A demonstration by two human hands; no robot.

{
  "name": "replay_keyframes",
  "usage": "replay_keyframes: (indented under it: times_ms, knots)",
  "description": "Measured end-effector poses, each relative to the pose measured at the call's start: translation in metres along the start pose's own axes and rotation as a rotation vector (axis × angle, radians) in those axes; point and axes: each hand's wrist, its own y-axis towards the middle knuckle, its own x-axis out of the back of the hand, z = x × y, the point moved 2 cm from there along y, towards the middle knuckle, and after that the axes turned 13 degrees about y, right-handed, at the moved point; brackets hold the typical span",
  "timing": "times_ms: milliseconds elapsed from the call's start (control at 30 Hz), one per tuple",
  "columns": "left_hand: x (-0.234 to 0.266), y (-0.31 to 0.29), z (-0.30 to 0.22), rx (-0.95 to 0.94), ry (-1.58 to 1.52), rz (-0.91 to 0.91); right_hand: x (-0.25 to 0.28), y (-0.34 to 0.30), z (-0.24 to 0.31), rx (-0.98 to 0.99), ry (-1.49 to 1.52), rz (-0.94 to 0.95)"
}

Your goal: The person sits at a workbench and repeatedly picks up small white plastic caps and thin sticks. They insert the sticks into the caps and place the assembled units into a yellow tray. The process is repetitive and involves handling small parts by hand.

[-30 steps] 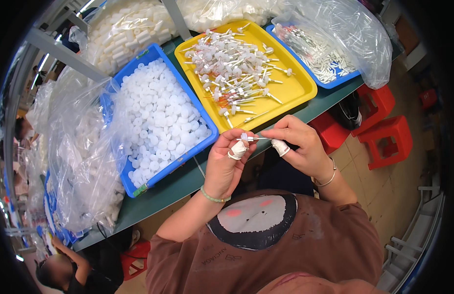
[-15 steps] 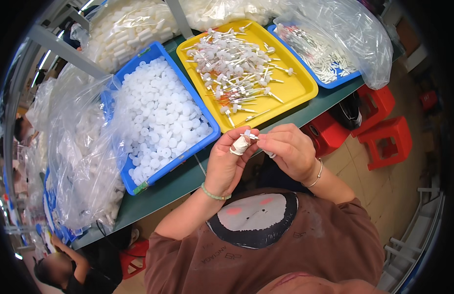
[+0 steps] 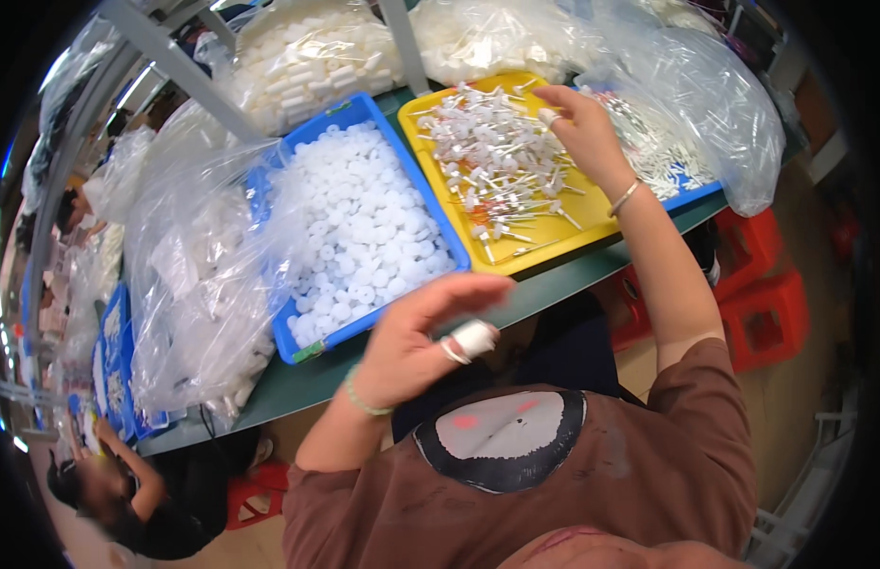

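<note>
My left hand (image 3: 416, 337) hangs in front of the near edge of a blue tray, thumb and fingers apart, with nothing seen in it. White wrapping covers its thumb, and the fingers are slightly blurred. My right hand (image 3: 592, 137) is stretched over the far right side of a yellow tray (image 3: 580, 201), its fingers spread and a white band on one of them. Thin pin-like parts with white round caps (image 3: 501, 147) lie heaped in that tray. Small white plastic discs (image 3: 369, 228) fill the blue tray (image 3: 463, 254) to its left.
Right of the yellow tray, another blue tray (image 3: 698, 193) holds small white sticks, partly under a clear plastic bag (image 3: 720, 114). Bags of white cylinders (image 3: 316, 71) stand behind. A grey post (image 3: 402, 43) rises at the back. Red stools (image 3: 767, 313) and a person (image 3: 112, 498) are nearby.
My hands have parted from the small white piece they held together. The right has reached far over the yellow tray; the left has moved slightly nearer me and opened. The view has shifted.
</note>
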Motion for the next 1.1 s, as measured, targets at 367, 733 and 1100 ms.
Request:
replay_keyframes:
  times_ms: [367, 733, 1100]
  knots:
    - [0.086, -0.004, 0.013, 0.306, 1.089, -0.094, 0.002, -0.078, 0.051, -0.033, -0.038, 0.223]
    - [0.087, -0.003, 0.025, 0.349, 1.134, -0.237, -0.038, -0.089, 0.066, -0.073, -0.331, 0.465]
    - [0.097, -0.008, 0.03, 0.162, 0.947, -0.328, -0.04, -0.083, 0.063, -0.274, -0.188, 0.486]
